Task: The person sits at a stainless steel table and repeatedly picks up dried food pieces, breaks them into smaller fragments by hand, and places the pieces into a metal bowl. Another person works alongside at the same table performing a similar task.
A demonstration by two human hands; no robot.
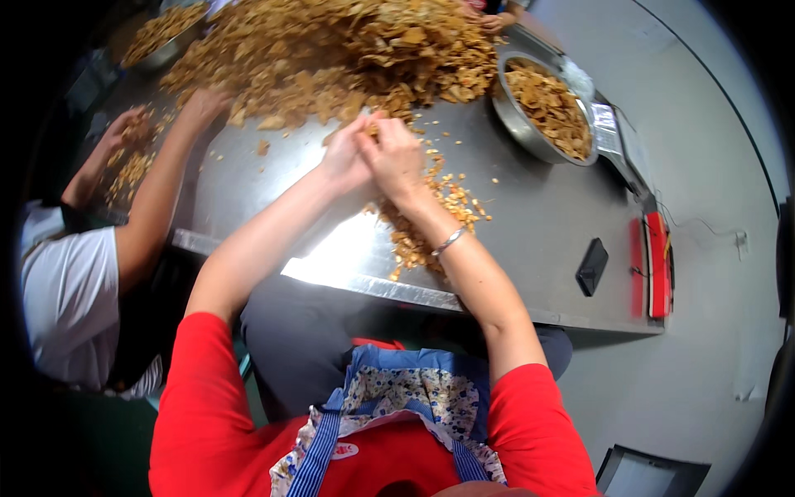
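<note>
Left hand [345,157] and right hand [396,164] together, grips hidden, cannot tell if clamped, flake pile [364,45] cut off.

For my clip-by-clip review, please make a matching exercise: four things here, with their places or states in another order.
1. right hand
2. metal bowl at right
3. black rectangular object
4. bracelet

A. lying on the table
B. around the right forearm
C. up against the left hand
D. full of brown flakes

Pairs: 1-C, 2-D, 3-A, 4-B
</note>
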